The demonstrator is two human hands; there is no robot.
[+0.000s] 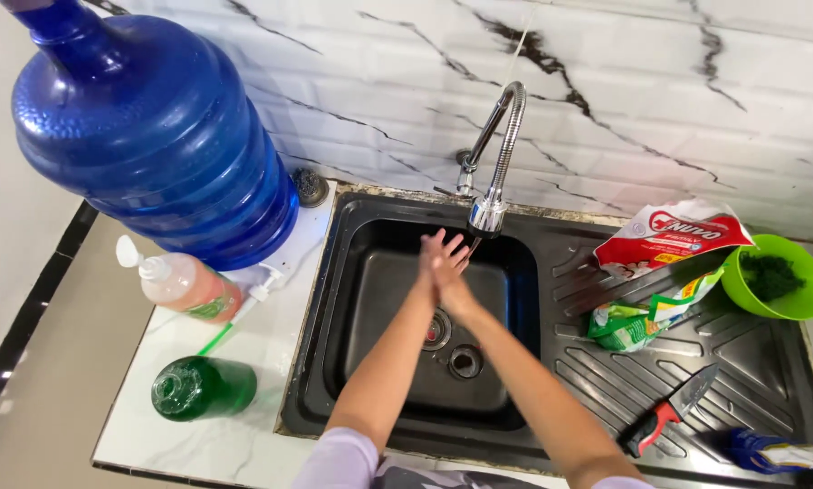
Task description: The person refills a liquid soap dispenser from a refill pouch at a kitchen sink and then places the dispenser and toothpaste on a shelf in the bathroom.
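Pressing palm to palm, left hand (431, 263) and right hand (452, 272) meet under faucet (490, 213), fingers extended, slightly spread.

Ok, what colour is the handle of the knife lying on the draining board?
Red and black, on the knife, seen in the head view.

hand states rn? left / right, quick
Left hand: open, fingers spread, empty, pressed palm to palm against the right under the faucet.
Right hand: open, empty, against the left.

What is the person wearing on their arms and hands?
Both arms are bare up to short, pale lilac sleeves. The left hand and right hand wear no gloves, and no rings, watch or bracelets can be seen.
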